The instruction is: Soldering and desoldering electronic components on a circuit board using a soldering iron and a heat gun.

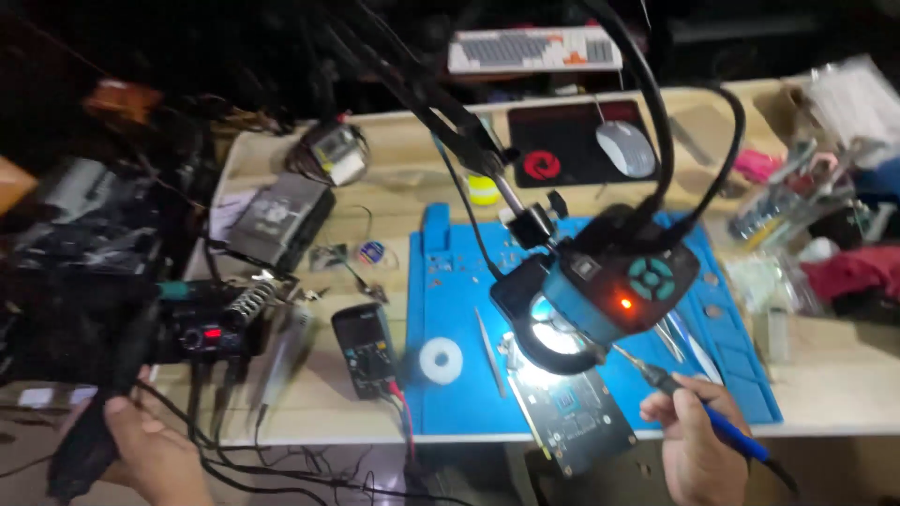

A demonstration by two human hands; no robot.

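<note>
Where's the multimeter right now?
In the head view the black multimeter lies on the wooden table, just off the left edge of the blue work mat, between the soldering station and the white solder spool.

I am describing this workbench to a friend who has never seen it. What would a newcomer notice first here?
First, the blue microscope head on its black arm, throwing bright light onto a circuit board at the front edge of the blue mat. The right hand holds a blue soldering pen pointed at the board. At the far left, the left hand grips a black tool.
</note>
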